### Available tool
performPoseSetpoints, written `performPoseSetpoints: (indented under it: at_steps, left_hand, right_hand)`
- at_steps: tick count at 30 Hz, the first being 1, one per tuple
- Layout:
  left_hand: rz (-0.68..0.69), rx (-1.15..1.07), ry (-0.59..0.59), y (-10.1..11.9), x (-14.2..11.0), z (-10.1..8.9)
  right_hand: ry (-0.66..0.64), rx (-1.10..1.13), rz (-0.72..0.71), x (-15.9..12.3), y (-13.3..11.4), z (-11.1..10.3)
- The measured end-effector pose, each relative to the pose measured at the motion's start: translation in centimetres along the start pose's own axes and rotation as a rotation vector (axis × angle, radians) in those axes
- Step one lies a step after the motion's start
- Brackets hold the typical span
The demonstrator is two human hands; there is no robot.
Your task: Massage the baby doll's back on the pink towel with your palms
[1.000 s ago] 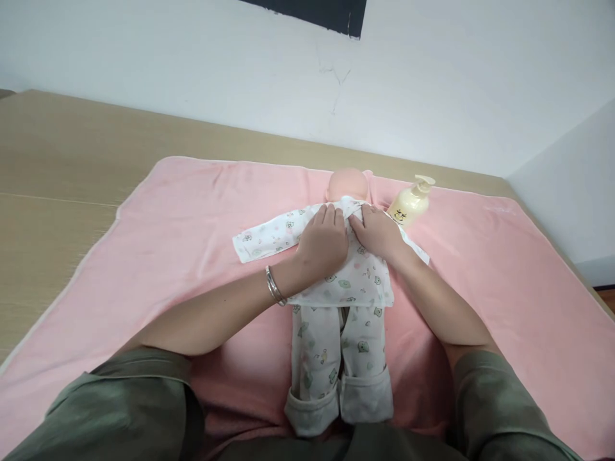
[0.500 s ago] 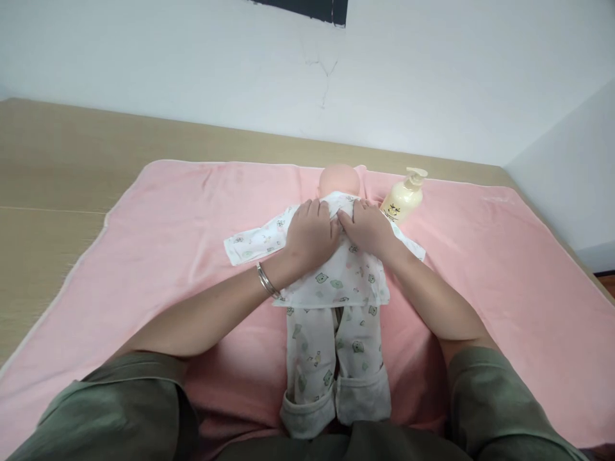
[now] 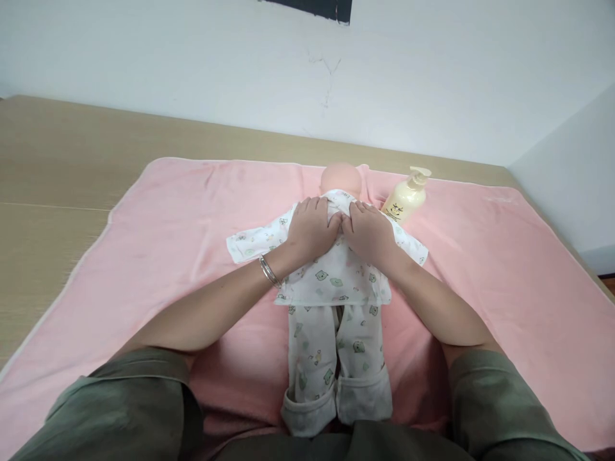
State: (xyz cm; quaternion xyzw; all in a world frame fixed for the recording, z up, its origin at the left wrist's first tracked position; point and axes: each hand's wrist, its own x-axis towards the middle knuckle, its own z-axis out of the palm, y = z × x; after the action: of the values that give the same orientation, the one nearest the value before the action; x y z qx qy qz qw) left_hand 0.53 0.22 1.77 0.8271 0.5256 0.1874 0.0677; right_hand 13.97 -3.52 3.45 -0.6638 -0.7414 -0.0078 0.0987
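A baby doll [image 3: 341, 177] lies face down on a pink blanket, its bald head pointing away from me. It wears a white printed top [image 3: 331, 282] and matching trousers [image 3: 312, 349] with turned-up cuffs. My left hand [image 3: 313, 224] rests flat on the left of the doll's upper back, fingers stretched toward the head. On the right of the upper back lies my right hand [image 3: 369, 232], also flat with fingers extended. The two thumbs meet or nearly meet over the spine. Neither hand grips anything; the palms are hidden against the cloth.
A pale yellow pump bottle [image 3: 406, 197] leans or lies by the doll's right shoulder. The pink blanket [image 3: 192, 224] covers much of a tan wooden surface [image 3: 57, 153]. A white wall [image 3: 192, 64] rises behind, with another wall at the right.
My right thumb has shifted down and my hands lie more evenly side by side, thumbs closer together. The doll and bottle keep their places; the view has moved slightly.
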Motion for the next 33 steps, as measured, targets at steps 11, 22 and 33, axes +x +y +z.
performPoseSetpoints:
  at_steps: [11, 22, 33]
  left_hand:
    - [0.044, 0.0, 0.031, 0.5, -1.1, -0.1]
    - [0.009, -0.061, -0.062, 0.0, -0.3, -1.1]
    - [0.042, 0.01, 0.036, 1.0, -2.0, -0.4]
  right_hand:
    - [-0.027, 0.112, 0.041, 1.4, 1.3, 1.0]
    - [-0.033, -0.013, -0.008, -0.2, 0.4, -0.5]
    - [-0.157, 0.137, 0.081, 1.7, 1.9, -0.2]
